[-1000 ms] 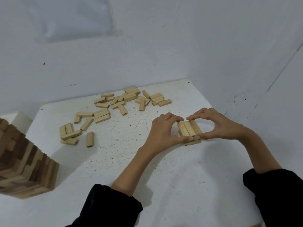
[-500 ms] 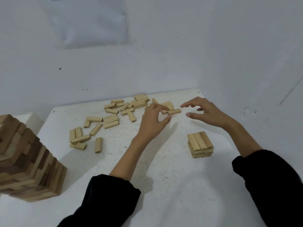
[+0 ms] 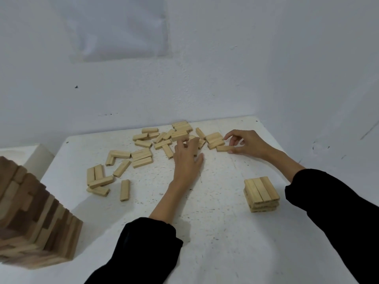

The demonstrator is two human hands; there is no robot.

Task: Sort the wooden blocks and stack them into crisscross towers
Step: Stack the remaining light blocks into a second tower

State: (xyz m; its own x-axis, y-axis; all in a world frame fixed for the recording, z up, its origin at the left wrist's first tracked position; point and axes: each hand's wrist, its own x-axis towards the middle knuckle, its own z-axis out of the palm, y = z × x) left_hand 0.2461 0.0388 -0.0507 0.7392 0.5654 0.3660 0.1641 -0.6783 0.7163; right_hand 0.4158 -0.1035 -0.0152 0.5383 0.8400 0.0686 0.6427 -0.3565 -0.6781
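Several loose pale wooden blocks [image 3: 141, 154] lie scattered across the far half of the white table [image 3: 205, 232]. A short crisscross stack of pale blocks [image 3: 261, 193] stands near the right edge, with three blocks side by side on top. My left hand [image 3: 187, 158] reaches into the pile, its fingertips curled down on blocks at the middle; what they hold is hidden. My right hand [image 3: 246, 144] pinches the end of a single pale block [image 3: 223, 148] lying beside a small heap at the back right.
A tall crisscross tower of darker and pale blocks [image 3: 30, 218] stands at the near left, close to the table's left edge. White walls close in behind and to the right. A white ledge [image 3: 30, 154] sits at the left beyond the table.
Both hands left the short stack and reached back to the loose blocks. My right hand now pinches a single block; my left hand has gone down onto the pile.
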